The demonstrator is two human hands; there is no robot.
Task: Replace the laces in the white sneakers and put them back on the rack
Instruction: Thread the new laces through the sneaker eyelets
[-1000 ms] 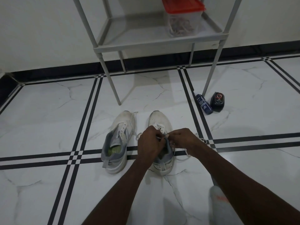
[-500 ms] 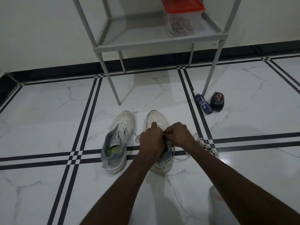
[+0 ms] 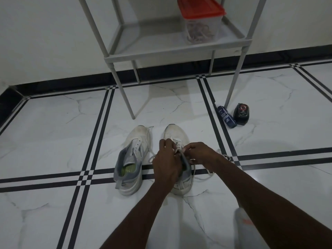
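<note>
- Head view, hidden parts: the left hand [image 3: 168, 163] covers the tongue and collar of the right sneaker [image 3: 177, 141]; only its toe, some eyelets and heel show. The rack [image 3: 172, 51] is cut off by the top edge. A white, orange-marked shape [image 3: 246, 227] at the near right is too cropped to identify.
- Fingers: both hands meet over the right sneaker's eyelets. The right hand [image 3: 197, 152] pinches the white lace [image 3: 177, 150]; the left fingers curl closed on the same lace beside it. Loose lace trails onto the floor [image 3: 53, 141] at either side.
- The left sneaker [image 3: 132, 159] stands just beside it, unlaced, green insole visible.
- Containers: a clear tub with a red lid [image 3: 202, 20] sits on the rack shelf; tangled cords inside, hard to make out.
- Edges and room: a blue tube [image 3: 226, 116] and black case [image 3: 241, 114] lie by the rack's near right leg. Bare tile extends left and right of the sneakers.
</note>
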